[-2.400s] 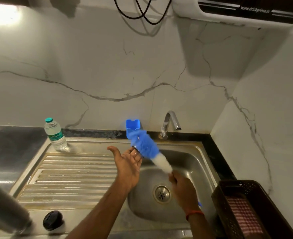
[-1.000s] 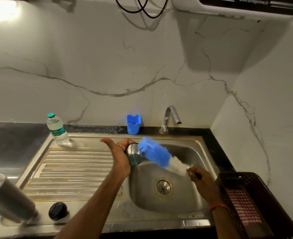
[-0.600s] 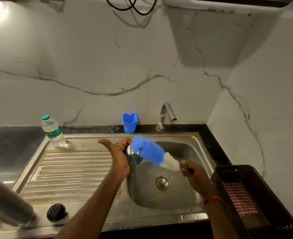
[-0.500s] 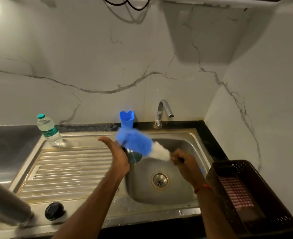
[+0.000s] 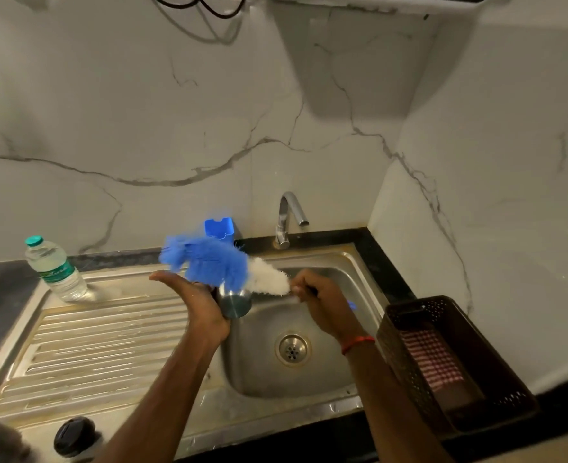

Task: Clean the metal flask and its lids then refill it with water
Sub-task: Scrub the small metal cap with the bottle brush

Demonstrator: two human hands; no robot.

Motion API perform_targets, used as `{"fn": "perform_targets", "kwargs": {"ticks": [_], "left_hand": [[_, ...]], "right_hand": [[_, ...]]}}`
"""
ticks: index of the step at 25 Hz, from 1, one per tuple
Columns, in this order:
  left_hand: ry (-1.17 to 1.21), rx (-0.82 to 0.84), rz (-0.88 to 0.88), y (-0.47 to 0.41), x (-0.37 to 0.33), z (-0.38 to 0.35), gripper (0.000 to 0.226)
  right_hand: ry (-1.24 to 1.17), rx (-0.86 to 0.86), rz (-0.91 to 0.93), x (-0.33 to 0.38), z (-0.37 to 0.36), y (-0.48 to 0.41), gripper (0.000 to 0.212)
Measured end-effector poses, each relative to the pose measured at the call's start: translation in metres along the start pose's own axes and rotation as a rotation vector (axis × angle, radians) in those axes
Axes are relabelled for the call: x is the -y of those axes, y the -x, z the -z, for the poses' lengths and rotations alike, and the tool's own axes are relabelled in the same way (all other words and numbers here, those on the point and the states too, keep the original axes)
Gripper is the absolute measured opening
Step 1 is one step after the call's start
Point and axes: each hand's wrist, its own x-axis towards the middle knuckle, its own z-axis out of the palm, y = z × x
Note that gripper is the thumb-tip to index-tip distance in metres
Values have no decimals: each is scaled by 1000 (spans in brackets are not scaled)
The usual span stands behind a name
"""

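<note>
Steel lid (image 5: 235,305) sits clasped in our left hand (image 5: 199,302) over the sink (image 5: 329,375); our right hand (image 5: 322,304) grips the brush (image 5: 209,264), bristles against the lid.

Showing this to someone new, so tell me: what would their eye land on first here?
The fluffy blue brush, held over the sink by the right hand, against a metal lid in the left hand. Next, the dark basket at the right and the water bottle back left.

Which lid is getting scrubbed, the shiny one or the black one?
The shiny metal lid, gripped in the left hand with the blue brush against it. The black lid lies untouched on the drainboard.
</note>
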Motion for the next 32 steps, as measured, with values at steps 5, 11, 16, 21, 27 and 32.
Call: {"fn": "perform_targets", "kwargs": {"ticks": [5,11,16,21,27,32], "left_hand": [[125,-4,100,-8,-15,1,104],[197,-2,176,-6,-1,-20,82],[240,-67,164,-20,-14,-4,83],[238,-103,262,-18,2,-16,66],[359,-104,299,-29,-8,4,61],[356,-164,325,-31,0,10,43]], "right_hand": [[9,-62,-137,-37,24,42,17],[17,-12,63,20,3,-12,19],[24,-73,-148,-32,13,36,33],[-56,-123,2,14,-30,5,24],[-53,-269,-355,-49,4,55,17],[-146,-254,-312,-25,4,37,24]]}}
